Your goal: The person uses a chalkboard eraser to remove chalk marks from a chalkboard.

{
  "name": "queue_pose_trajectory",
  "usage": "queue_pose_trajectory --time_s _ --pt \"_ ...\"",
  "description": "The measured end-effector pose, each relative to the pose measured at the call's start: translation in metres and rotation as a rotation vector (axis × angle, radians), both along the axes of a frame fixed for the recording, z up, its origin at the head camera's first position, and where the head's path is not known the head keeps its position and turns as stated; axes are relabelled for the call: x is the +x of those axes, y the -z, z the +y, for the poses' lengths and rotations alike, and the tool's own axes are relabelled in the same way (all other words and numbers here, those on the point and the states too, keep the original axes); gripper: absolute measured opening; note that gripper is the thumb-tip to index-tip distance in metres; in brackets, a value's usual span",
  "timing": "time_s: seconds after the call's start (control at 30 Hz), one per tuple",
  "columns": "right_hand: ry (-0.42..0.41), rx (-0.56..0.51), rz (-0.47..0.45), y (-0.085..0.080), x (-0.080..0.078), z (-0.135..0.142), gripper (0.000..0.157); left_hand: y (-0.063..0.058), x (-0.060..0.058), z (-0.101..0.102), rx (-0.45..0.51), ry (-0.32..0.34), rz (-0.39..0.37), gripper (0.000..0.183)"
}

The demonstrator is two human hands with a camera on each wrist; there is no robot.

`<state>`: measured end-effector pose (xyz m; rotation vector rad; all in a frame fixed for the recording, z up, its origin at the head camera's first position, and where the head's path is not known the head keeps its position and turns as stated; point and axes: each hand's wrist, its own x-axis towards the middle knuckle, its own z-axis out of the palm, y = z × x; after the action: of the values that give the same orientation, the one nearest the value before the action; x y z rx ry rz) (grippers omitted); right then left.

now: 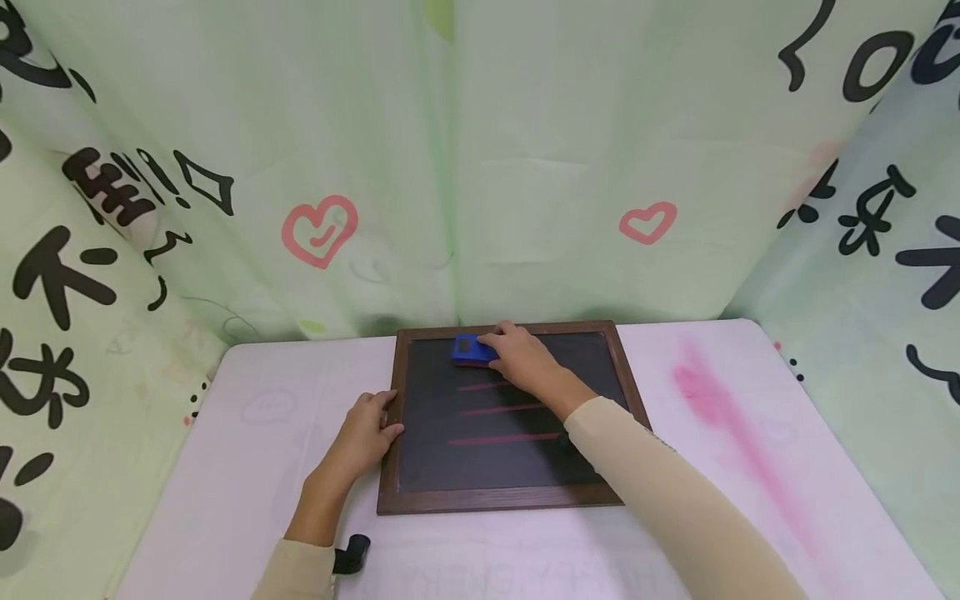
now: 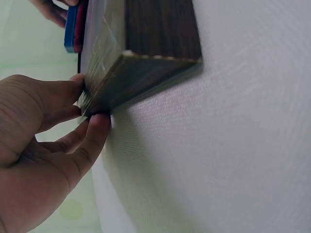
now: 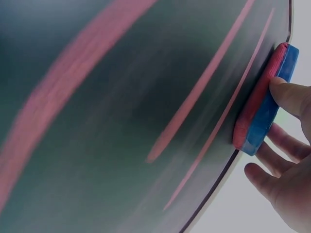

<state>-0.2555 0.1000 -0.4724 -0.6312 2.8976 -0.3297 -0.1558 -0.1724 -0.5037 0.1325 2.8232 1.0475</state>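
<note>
A small chalkboard [image 1: 427, 400] in a brown wooden frame [image 1: 495, 500] lies on the table, with several pink chalk lines [image 1: 502, 438] across its dark face. My right hand [image 1: 521, 354] holds a blue chalkboard eraser [image 1: 467, 350] near the top edge of the board. In the right wrist view, thumb and fingers pinch the eraser's blue back [image 3: 262, 121], and its red pad [image 3: 255, 104] faces the board. At the left side of the frame, my left hand [image 1: 363, 433] grips the edge; the left wrist view shows thumb and fingertips against the frame's corner area [image 2: 131, 77].
The white table [image 1: 300, 417] extends around the board, with a pink smear [image 1: 708, 392] to the right. Light green curtains [image 1: 525, 167] with black writing and red hearts hang behind and at both sides. A black strap piece [image 1: 352, 554] sits at my left wrist.
</note>
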Motion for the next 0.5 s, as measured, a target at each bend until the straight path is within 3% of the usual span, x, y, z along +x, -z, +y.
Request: queue_pose_trajectory --time_s 0.5 --pt "0.073 -0.091 -0.007 0.001 0.004 0.062 0.051 0.002 -0.002 0.0 0.004 -0.004 -0.009 0.059"
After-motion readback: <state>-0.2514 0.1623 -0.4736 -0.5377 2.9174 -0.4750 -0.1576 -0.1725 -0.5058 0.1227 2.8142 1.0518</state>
